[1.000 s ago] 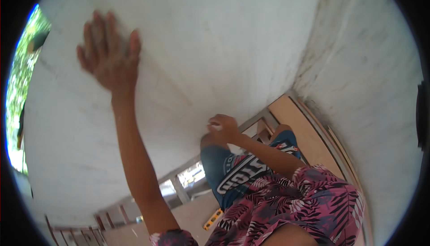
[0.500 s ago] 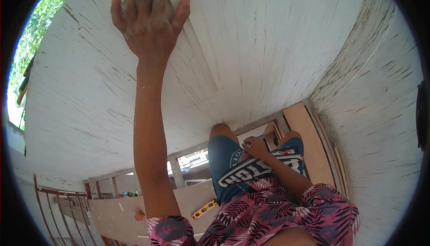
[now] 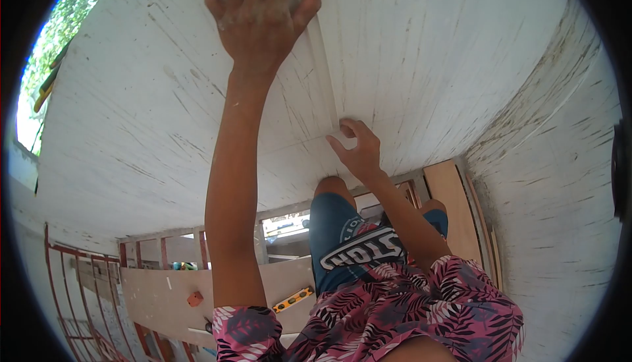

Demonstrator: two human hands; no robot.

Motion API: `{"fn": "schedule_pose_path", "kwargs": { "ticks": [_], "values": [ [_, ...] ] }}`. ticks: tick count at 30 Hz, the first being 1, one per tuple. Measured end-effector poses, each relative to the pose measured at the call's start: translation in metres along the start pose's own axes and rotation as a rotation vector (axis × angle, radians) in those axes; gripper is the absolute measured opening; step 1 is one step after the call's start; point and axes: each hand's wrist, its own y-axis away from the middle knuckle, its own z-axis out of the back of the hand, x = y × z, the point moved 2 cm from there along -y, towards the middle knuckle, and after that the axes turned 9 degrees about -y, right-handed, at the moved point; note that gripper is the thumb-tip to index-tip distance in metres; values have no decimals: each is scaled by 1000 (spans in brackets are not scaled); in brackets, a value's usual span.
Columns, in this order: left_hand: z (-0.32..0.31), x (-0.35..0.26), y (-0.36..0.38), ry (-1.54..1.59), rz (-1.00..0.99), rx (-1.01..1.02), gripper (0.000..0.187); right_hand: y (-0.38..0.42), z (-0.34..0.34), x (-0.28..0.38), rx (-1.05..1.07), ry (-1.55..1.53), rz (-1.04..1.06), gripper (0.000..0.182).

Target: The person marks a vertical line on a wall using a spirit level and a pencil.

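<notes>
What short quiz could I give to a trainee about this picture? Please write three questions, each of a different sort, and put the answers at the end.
1. Which hand is nearer to the lower end of the thin strip?
2. True or false: the left hand is closed into a fist.
3. Where is the yellow level?
A) Under the left hand
B) Against the thin strip
C) Apart from both hands

Key:
1. The right hand.
2. False; it is open, with the thumb spread out.
3. C
</notes>
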Motion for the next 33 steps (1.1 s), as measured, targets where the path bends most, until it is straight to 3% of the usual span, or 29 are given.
{"fn": "schedule_pose_path", "kwargs": {
  "ticks": [5, 23, 24, 33],
  "values": [
    [-4, 1, 0, 61, 20, -102, 57, -2, -12, -5, -130, 70, 67, 34],
    [3, 3, 0, 8, 3, 24, 58, -4, -11, -5, -144, 68, 106, 27],
    [0, 2, -1, 61, 9, -68, 59, -5, -10, -5, -154, 81, 107, 27],
    [-3, -1, 1, 69, 26, -80, 58, 5, -10, -15, -108, 19, 61, 33]
  ]
}}
